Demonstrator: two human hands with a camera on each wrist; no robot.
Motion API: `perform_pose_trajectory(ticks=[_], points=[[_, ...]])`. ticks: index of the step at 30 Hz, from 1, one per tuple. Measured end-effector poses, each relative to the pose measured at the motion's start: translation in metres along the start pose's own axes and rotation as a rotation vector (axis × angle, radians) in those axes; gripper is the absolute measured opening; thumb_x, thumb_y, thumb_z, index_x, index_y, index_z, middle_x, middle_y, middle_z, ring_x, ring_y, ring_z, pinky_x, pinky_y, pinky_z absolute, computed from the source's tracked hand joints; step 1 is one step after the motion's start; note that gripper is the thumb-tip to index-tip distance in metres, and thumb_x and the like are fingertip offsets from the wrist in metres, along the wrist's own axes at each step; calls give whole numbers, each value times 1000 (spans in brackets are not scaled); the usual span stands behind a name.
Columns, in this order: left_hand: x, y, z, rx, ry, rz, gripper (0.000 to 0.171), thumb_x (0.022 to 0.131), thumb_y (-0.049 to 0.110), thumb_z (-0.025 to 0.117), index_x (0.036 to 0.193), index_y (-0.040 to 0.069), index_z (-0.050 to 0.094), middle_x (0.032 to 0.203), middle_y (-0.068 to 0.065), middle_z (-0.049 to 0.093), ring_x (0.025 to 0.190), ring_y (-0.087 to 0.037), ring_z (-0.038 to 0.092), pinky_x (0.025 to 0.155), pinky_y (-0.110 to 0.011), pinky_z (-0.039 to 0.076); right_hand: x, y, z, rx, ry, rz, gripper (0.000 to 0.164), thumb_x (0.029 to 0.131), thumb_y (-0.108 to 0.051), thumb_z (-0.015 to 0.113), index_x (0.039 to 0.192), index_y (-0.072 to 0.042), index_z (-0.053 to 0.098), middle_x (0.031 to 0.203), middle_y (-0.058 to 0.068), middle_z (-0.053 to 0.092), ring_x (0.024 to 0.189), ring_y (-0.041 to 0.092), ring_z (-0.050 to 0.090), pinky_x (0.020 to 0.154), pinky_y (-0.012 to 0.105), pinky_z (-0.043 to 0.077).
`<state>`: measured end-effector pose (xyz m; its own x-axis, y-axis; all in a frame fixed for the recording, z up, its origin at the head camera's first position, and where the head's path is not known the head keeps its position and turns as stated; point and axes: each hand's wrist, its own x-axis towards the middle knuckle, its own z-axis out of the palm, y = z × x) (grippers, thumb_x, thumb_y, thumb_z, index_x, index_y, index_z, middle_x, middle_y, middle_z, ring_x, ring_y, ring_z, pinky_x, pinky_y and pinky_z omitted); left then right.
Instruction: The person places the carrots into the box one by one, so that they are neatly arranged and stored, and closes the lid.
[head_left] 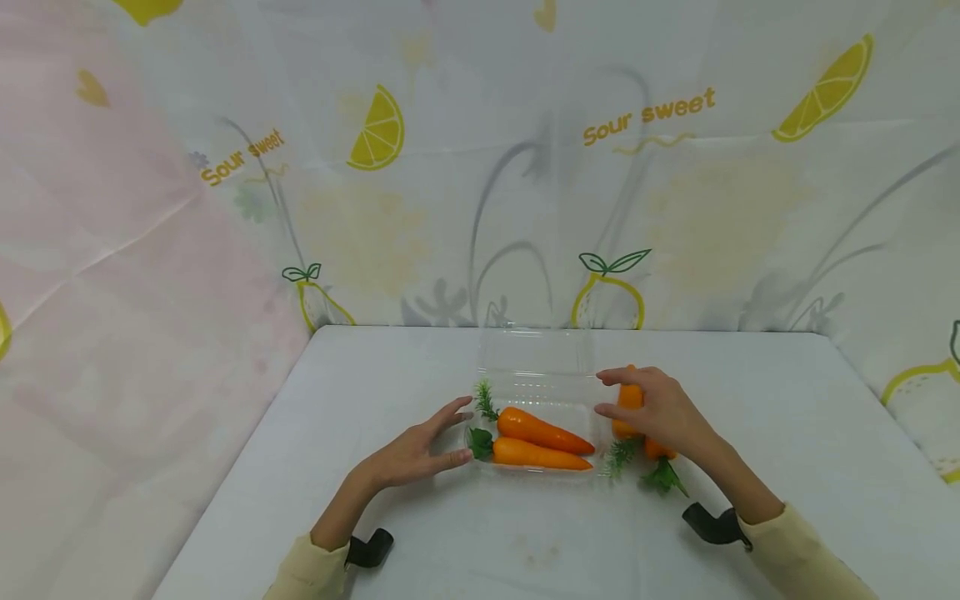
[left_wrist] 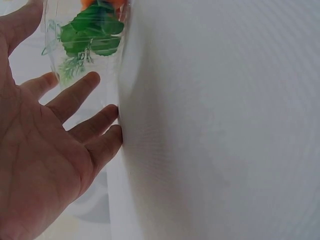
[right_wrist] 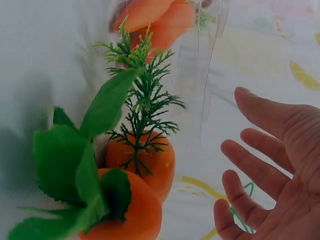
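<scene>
A clear plastic box point(head_left: 606, 433) holds two toy carrots, an upper carrot point(head_left: 542, 428) and a lower carrot point(head_left: 536, 453), their green tops toward the left. Its clear lid point(head_left: 536, 350) stands raised at the back. Beside the box's left end is my left hand point(head_left: 416, 450), fingers spread and holding nothing. My right hand point(head_left: 660, 408) reaches over two more carrots on the right, its thumb and fingers parted near the box's right end. In the right wrist view, a feathery-topped carrot point(right_wrist: 162, 165) and a leafy-topped carrot point(right_wrist: 145, 210) lie apart from the palm.
The white table point(head_left: 337, 392) meets a cloth backdrop point(head_left: 465, 200) printed with lemons and words. Black wrist mounts hang below both forearms, the left mount point(head_left: 371, 548) and the right mount point(head_left: 711, 523).
</scene>
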<state>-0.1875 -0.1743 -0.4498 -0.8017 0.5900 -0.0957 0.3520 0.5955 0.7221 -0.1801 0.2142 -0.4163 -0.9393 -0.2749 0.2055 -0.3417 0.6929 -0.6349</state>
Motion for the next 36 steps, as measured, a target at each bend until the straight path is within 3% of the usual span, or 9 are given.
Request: perform_pose_trajectory(ticks=[6, 14, 36], points=[[-1, 1, -1, -22, -7, 15, 79, 95, 47, 61, 158, 27, 19, 153, -7, 40, 138, -34, 38, 106, -65, 29, -5, 6, -4, -12, 7, 31, 49, 84, -38, 80, 123, -11, 68, 125, 10, 63, 120, 37, 48, 95, 62, 41], [-2, 1, 0, -2, -2, -13, 80, 94, 50, 62, 158, 30, 18, 153, -4, 41, 138, -31, 39, 107, -63, 30, -14, 16, -8, -30, 36, 16, 53, 81, -34, 83, 123, -6, 68, 125, 15, 63, 117, 39, 47, 95, 63, 38], [0, 0, -1, 1, -2, -11, 80, 94, 50, 62, 158, 32, 18, 152, -5, 41, 139, -31, 38, 107, -63, 29, -36, 34, -17, -118, 40, 84, 66, 75, -44, 85, 121, -2, 67, 124, 21, 62, 111, 41, 46, 88, 61, 43]])
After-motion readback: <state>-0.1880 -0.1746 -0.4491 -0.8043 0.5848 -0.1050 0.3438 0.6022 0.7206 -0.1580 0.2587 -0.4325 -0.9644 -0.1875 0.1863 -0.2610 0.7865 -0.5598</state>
